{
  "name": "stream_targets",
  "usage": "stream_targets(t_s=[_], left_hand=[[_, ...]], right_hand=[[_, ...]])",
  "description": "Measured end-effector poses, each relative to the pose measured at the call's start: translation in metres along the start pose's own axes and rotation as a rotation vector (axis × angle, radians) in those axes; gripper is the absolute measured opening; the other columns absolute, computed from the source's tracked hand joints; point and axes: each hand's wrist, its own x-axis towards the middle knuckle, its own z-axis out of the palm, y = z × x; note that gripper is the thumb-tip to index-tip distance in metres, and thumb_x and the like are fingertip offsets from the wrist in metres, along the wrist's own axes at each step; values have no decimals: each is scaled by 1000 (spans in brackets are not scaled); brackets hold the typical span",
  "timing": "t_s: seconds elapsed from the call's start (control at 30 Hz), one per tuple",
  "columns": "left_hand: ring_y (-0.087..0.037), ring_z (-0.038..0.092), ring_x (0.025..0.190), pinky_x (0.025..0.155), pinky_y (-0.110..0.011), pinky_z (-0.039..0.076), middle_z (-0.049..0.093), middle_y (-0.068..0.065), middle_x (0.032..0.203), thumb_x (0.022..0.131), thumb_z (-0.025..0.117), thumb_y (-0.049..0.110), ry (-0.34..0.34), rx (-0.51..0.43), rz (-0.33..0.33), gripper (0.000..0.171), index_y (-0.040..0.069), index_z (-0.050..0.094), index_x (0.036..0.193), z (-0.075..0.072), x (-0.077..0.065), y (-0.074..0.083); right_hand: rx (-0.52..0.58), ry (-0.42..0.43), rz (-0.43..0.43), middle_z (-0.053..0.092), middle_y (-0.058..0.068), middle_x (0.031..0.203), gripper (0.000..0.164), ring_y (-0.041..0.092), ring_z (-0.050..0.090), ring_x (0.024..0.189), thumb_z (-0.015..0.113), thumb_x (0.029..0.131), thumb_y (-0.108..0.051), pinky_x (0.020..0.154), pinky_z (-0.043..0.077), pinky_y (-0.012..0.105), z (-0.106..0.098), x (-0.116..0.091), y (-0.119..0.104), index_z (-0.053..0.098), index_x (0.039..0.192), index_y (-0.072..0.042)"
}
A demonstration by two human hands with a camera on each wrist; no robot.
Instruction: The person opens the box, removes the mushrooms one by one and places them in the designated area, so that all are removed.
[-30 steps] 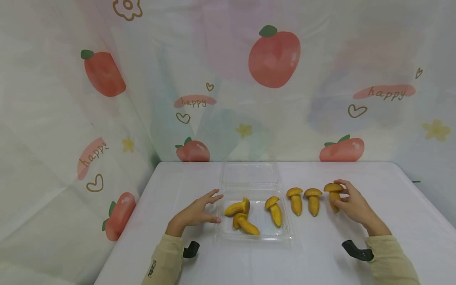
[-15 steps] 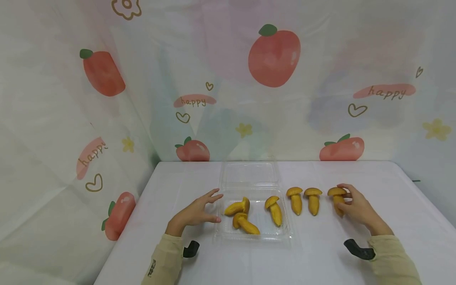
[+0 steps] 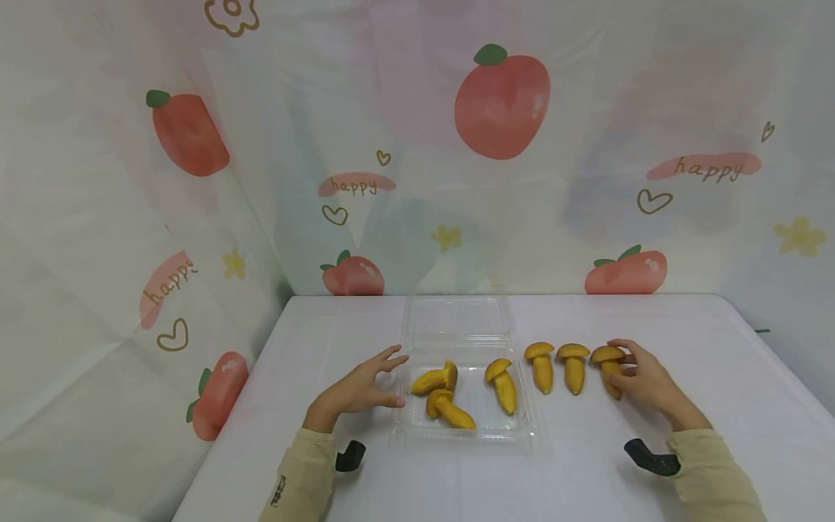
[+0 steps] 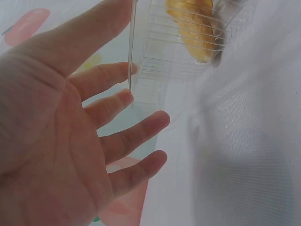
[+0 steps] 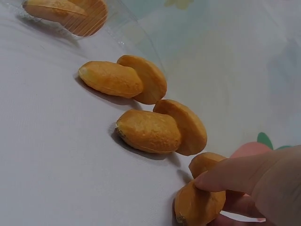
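Note:
My right hand (image 3: pixel 649 378) pinches the stem of a yellow toy-like mushroom (image 3: pixel 607 354) at the right end of a short row on the table. In the right wrist view, the thumb presses this mushroom (image 5: pixel 200 203) from the near side; the other fingers are partly hidden behind it. Two more mushrooms, one in the middle (image 3: pixel 574 371) and one on the left (image 3: pixel 541 370), lie beside it with caps away from me. My left hand (image 3: pixel 355 388), fingers spread, is at the left rim of a clear plastic box (image 3: pixel 466 436); thumb and some fingertips appear to touch the rim.
Inside the box lie three mushrooms: two close together on the left (image 3: pixel 450 412) and one on the right (image 3: pixel 505 391). The box's clear lid (image 3: pixel 458 319) lies folded back. A white cloth (image 3: pixel 554 471) covers the table, and a printed curtain (image 3: pixel 417 217) hangs behind.
The mushroom in my right hand first shifted slightly right and nearer, then back left, closer to the row's other two. My left hand and the box have stayed still.

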Motion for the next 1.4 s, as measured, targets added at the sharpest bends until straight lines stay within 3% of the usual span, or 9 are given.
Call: stream_targets(t_s=[0.13, 0.37, 0.67, 0.83, 0.97, 1.17, 1.4], left_hand=[[-41, 28, 153, 119, -69, 24, 30, -10, 167, 86, 82, 27, 4, -4, 3, 82, 15, 40, 156, 0, 1, 0], [-40, 27, 154, 120, -68, 24, 25, -7, 169, 86, 82, 27, 3, -8, -4, 82, 16, 41, 156, 0, 1, 0], [-41, 30, 152, 119, -69, 24, 36, -13, 164, 86, 82, 28, 7, -11, -5, 84, 16, 40, 157, 0, 2, -1], [-40, 29, 153, 120, -68, 24, 33, -12, 166, 86, 82, 28, 2, -11, -3, 83, 16, 40, 157, 0, 2, -2], [-41, 29, 153, 119, -68, 24, 32, -13, 166, 86, 82, 28, 0, -10, 8, 84, 15, 40, 157, 1, 3, -2], [-39, 26, 154, 120, -67, 24, 26, -7, 169, 85, 83, 27, 2, -3, 5, 83, 16, 41, 156, 1, 2, -2], [-39, 22, 156, 121, -66, 25, 20, -7, 171, 85, 82, 27, -14, 10, 23, 84, 14, 40, 157, 0, -1, -3]], right_hand=[[-5, -1, 13, 47, 42, 132, 63, 55, 54, 114, 67, 91, -2, 80, 58, 43, 1, 2, 0, 34, 143, 11], [-21, -14, 21, 49, 44, 128, 70, 54, 57, 111, 68, 92, -5, 82, 58, 45, -2, 2, -1, 28, 147, 13], [-51, -61, 83, 47, 44, 131, 78, 55, 53, 116, 67, 98, -24, 90, 56, 58, -7, -1, -5, 21, 150, 11], [-75, -75, 104, 47, 45, 133, 83, 57, 54, 116, 63, 100, -39, 88, 56, 57, -11, -5, -6, 21, 150, 12], [-99, -76, 127, 46, 45, 134, 82, 59, 53, 117, 57, 102, -43, 88, 55, 60, -17, -9, -10, 21, 150, 12], [-115, -35, 115, 45, 45, 134, 77, 59, 52, 117, 53, 105, -41, 88, 54, 63, -21, -11, -19, 20, 152, 11], [-87, 104, 45, 48, 44, 134, 73, 58, 53, 115, 52, 106, -35, 90, 51, 67, -19, -12, -30, 19, 155, 8]])
